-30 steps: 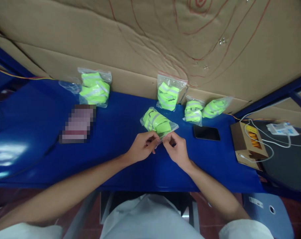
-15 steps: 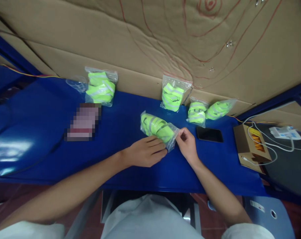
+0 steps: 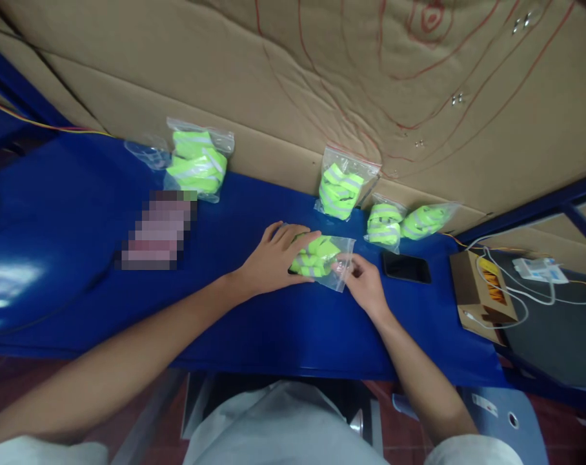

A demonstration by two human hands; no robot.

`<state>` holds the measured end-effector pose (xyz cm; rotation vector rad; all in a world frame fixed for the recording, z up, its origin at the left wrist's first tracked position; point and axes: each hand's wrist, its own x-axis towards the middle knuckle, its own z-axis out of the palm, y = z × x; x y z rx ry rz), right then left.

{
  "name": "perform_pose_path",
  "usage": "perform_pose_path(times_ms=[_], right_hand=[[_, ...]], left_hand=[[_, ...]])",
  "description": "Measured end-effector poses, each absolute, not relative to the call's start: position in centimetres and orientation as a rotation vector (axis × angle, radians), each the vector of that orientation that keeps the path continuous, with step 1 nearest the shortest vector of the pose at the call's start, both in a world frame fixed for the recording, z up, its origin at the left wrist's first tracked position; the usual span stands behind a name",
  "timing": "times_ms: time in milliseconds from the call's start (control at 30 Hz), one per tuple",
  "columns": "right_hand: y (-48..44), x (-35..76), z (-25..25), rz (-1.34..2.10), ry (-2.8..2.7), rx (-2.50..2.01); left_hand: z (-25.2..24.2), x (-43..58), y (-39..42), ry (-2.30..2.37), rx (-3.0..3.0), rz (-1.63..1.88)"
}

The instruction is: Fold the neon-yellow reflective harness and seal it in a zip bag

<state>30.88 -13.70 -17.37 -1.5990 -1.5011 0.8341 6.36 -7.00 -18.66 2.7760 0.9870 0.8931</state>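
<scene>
A clear zip bag with a folded yellow-green reflective strap lies on the blue table in front of me. My left hand wraps round the bag's left end, thumb and fingers on either side of it. At the bag's open-looking right end, my right hand pinches the clear plastic, with its fingertips partly hidden behind the film. Similar bags stand at the back: one at the left, one near the middle, and two to the right.
A black phone lies right of my right hand. Further right are a cardboard box and white cables. A blurred-out pinkish item lies at the left. Cardboard lines the back.
My left hand has moved up and left, from the bag's lower edge to round its left end. The bag now lies flatter and more level. My right hand remains at its right end.
</scene>
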Motion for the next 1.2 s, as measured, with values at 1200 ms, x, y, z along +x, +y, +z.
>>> perform_pose_path(times_ms=[1200], right_hand=[[-14.8,28.0,-15.6,1.128,-1.556,-1.372]], left_hand=[[-18.0,8.2,-9.9,0.825,3.078,1.233]])
